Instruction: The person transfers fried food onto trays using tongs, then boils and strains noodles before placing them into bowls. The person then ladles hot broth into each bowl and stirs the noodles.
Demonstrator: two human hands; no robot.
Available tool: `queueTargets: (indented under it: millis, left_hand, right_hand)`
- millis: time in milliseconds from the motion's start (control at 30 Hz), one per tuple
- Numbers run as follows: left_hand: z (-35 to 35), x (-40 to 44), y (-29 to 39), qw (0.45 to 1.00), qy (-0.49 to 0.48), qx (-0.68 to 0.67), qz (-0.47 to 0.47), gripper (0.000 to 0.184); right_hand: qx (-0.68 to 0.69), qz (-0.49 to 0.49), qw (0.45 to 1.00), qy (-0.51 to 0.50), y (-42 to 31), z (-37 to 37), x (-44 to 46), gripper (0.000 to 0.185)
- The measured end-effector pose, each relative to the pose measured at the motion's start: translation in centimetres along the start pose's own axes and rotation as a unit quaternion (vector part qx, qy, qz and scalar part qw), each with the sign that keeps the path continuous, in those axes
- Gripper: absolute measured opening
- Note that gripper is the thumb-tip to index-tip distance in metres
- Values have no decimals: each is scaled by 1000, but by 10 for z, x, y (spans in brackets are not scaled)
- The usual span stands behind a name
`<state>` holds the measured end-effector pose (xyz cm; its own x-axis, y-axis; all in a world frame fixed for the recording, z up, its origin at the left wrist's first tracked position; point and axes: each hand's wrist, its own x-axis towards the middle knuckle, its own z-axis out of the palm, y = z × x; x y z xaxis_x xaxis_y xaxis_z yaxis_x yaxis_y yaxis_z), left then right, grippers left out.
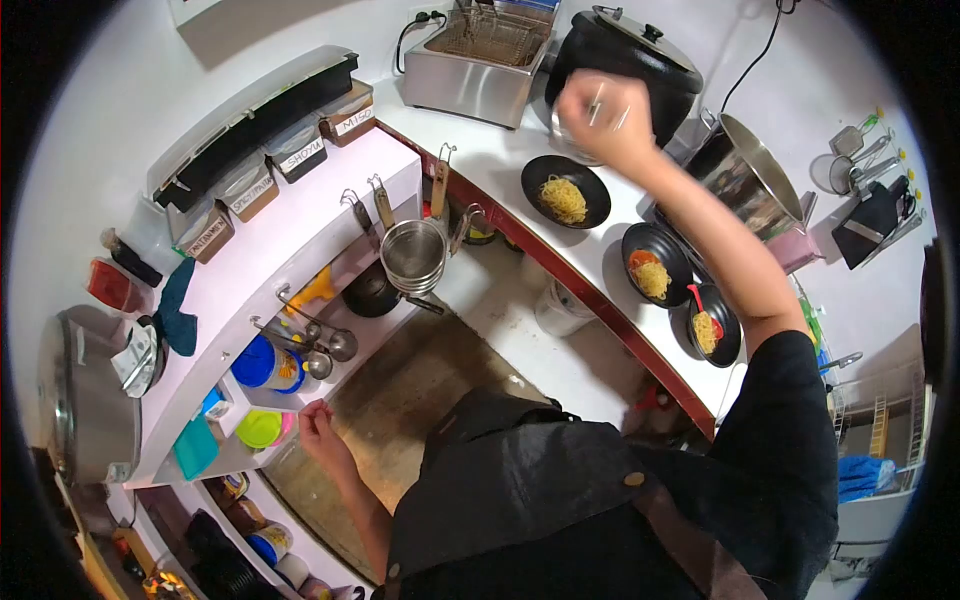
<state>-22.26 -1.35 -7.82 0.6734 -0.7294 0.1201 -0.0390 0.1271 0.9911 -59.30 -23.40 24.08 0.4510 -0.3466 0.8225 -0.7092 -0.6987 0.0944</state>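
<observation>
My right hand (pixel 612 118) is raised over the far counter, blurred, with its fingers curled in. A clear, see-through item (pixel 572 138) shows at its fingers; its kind cannot be made out. Below it sits a black bowl of noodles (pixel 563 200). Nearer me on the same counter stand a second black bowl (pixel 640 240) with noodles and something orange-red, and a third bowl (pixel 732 335) with noodles and a red spoon (pixel 695 295). My left hand (pixel 318 430) hangs low by the left shelves, fingers loosely bent and apart, with nothing visible in it.
A black lidded pot (pixel 640 50), a steel fryer (pixel 470 75) and a tall steel pot (pixel 765 160) stand along the back. Strainers (pixel 413 255) and ladles (pixel 342 345) hang from the left counter, which carries labelled tubs (pixel 298 155). Floor (pixel 400 380) lies between the counters.
</observation>
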Motion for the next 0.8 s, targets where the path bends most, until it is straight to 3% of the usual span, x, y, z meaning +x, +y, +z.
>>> queueTargets:
  millis: [67, 100, 167, 267, 333, 367, 400, 433, 500, 600, 633, 700, 767, 800]
  left_hand:
    - [-4, 6, -4, 1000, 12, 4, -2, 14]
    - [-5, 9, -9, 1000, 22, 11, -6, 15]
    - [-12, 14, -17, 999, 17, 30, 7, 16]
    - [-22, 13, -17, 999, -13, 33, 8, 19]
    - [-27, 14, -24, 999, -12, 4, -47, 18]
    - [-24, 7, -15, 999, -20, -9, -47, 17]
    - [-22, 3, -11, 998, -22, -20, -50, 17]
    - [-25, 7, -20, 997, -44, -9, -59, 15]
    - [-30, 19, -35, 994, -80, 20, -76, 13]
    - [5, 7, -13, 989, -132, 26, -68, 16]
    - [17, 12, -12, 985, -150, 38, -72, 19]
    - [51, 22, -13, 975, -197, 61, -83, 25]
    - [97, 11, 4, 974, -213, 65, -48, 36]
    - [120, 3, 17, 973, -218, 68, -29, 42]
  right_hand:
    - [30, 51, 991, 121, -36, -22, 46, 16]
    - [-32, -5, 983, 182, -35, -21, 63, 16]
    - [-173, 116, 974, -88, -43, -5, 65, 17]
    - [-276, 22, 961, 7, -74, 98, 28, 39]
    - [-21, 203, 959, 197, -103, 142, 2, 13]
    - [109, 245, 909, 319, -117, 164, -12, 18]
    - [279, 315, 871, 254, -119, 193, -33, 22]
    - [362, 353, 838, 207, -120, 223, -59, 25]
    - [282, 414, 839, 211, -139, 234, -95, 27]
    - [306, 431, 847, 59, -169, 254, -163, 34]
    - [286, 423, 860, -2, -181, 252, -177, 39]
    - [299, 474, 827, -49, -196, 252, -195, 53]
    - [260, 428, 863, -67, -199, 277, -216, 68]
    - [279, 440, 848, -95, -195, 259, -223, 65]
